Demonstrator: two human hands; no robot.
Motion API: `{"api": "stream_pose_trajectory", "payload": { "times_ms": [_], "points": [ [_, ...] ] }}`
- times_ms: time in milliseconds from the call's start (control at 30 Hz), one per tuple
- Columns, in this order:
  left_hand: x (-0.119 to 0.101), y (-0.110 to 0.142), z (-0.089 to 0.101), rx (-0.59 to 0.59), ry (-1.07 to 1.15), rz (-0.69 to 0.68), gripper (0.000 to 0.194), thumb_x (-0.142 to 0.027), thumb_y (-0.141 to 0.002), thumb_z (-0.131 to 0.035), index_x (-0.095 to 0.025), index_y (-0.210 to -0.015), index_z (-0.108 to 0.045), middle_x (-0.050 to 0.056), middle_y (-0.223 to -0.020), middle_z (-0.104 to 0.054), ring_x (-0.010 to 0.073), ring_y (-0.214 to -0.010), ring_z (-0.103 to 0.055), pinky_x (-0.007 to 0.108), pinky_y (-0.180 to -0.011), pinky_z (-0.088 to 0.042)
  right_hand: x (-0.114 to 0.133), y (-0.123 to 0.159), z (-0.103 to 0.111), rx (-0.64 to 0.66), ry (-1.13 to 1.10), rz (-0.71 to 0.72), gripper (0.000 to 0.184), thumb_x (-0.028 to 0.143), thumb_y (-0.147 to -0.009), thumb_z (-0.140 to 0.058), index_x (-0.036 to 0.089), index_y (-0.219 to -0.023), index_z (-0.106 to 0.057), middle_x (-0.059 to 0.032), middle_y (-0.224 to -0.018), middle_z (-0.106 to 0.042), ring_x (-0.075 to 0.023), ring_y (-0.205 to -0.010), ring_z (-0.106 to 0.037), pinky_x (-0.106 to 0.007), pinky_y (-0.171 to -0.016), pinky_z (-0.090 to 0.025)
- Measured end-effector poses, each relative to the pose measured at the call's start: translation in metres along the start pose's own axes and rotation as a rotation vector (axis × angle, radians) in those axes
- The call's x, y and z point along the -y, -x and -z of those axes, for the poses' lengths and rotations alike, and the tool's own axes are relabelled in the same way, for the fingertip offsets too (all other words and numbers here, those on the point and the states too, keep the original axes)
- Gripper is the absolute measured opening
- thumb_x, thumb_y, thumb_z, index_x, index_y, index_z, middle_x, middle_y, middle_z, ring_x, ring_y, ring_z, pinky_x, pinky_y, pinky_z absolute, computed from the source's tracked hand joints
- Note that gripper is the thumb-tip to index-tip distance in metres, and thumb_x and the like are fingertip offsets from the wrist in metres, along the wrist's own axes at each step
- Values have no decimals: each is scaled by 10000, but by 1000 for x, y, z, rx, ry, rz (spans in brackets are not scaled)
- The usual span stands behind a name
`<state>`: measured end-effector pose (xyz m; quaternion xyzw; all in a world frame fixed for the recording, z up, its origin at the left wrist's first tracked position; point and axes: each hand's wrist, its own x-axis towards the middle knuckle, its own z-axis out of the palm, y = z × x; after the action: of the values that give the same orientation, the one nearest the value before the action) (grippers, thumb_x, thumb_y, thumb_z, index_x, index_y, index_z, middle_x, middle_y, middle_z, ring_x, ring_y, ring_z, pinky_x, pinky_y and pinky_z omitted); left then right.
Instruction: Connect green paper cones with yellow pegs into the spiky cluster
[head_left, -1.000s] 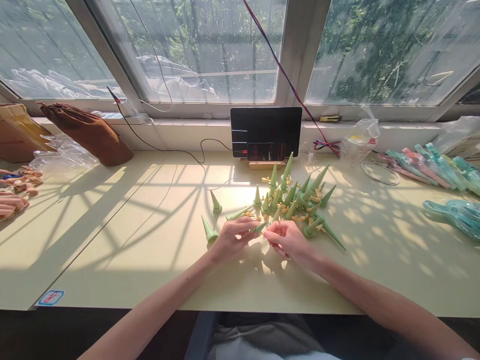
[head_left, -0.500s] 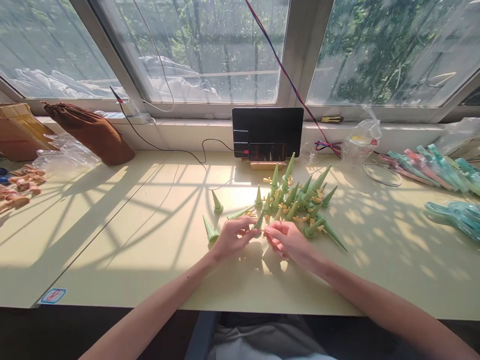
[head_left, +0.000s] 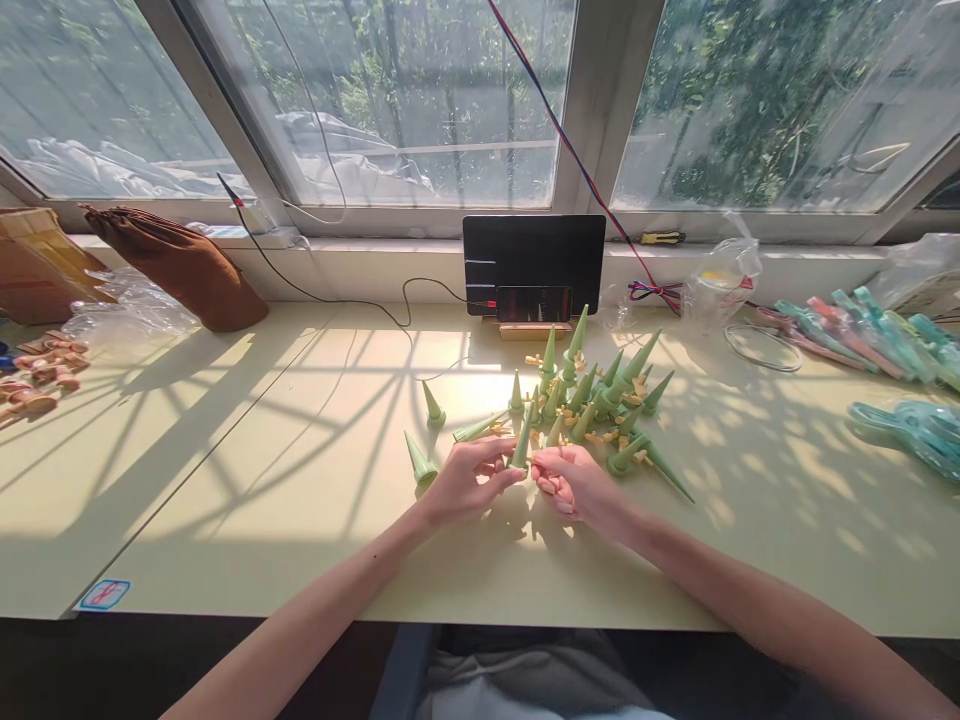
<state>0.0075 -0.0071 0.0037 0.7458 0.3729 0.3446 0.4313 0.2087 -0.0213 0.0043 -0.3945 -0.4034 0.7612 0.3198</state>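
Between the fingers of my left hand [head_left: 474, 475] a green cone [head_left: 522, 442] stands nearly upright, gripped near its base. My right hand [head_left: 574, 482] is closed right beside it, fingertips pinched at the cone's lower side. A small yellowish piece seems to be in that pinch, mostly hidden by the fingers. Behind both hands lies a cluster of green cones [head_left: 630, 365], several with small yellow pieces [head_left: 592, 437] among them. Two cones stand apart to the left, a smaller one [head_left: 432, 404] and a larger tilted one [head_left: 418, 458] near my left wrist.
A black tablet [head_left: 534, 255] and a phone [head_left: 534, 302] stand on a wooden holder [head_left: 534, 331] at the back. A brown pouch [head_left: 187, 270] leans at the left. Teal bundles [head_left: 911, 432] and a bagged cup [head_left: 716, 285] are at the right. A black cable [head_left: 337, 299] crosses the back.
The cone in my left hand has turned from lying slanted to nearly upright. My right hand stays pinched close beside it. A hand at the far left edge has gone out of view.
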Motion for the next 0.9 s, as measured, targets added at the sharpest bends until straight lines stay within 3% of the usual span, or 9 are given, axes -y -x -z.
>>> {"api": "stream_pose_trajectory", "payload": {
  "times_ms": [167,367,467,600,900],
  "points": [
    [0,0,-1,9,-21,2,330,-336,-886,-625,-138,-1133,-718,79,-832,-662,125,-659,-533,231,-570,-491,-1,2,-1,-5,86,51,349,448,-867,-604,173,-670,-518,76,-490,-366,-44,-389,-261,-190,-367,-156],
    [-4,-1,-3,62,165,99,352,-366,-885,-623,-127,-1129,-710,94,-928,-665,83,-560,-495,197,-445,-402,-6,0,-1,-44,201,111,378,478,-902,-551,181,-669,-520,71,-495,-379,-54,-376,-290,-193,-344,-168],
    [-8,-2,-3,59,216,99,348,-377,-873,-641,-108,-1078,-723,59,-792,-634,77,-546,-457,196,-454,-389,-8,-1,-1,-56,258,156,397,499,-911,-531,190,-664,-506,72,-491,-368,-60,-377,-284,-205,-348,-192],
    [-7,-2,-1,55,227,129,371,-407,-853,-664,-95,-1046,-714,-17,-611,-485,60,-490,-363,191,-417,-320,-10,0,-1,-84,408,277,423,488,-943,-475,202,-632,-449,63,-466,-357,-84,-394,-323,-236,-395,-241],
    [-6,0,0,127,288,298,403,-489,-844,-647,-98,-936,-678,-67,-518,-347,56,-444,-331,181,-389,-255,-11,-2,6,-197,934,636,409,363,-998,-380,203,-621,-367,29,-579,-357,-122,-545,-300,-279,-541,-250]
  ]
}}
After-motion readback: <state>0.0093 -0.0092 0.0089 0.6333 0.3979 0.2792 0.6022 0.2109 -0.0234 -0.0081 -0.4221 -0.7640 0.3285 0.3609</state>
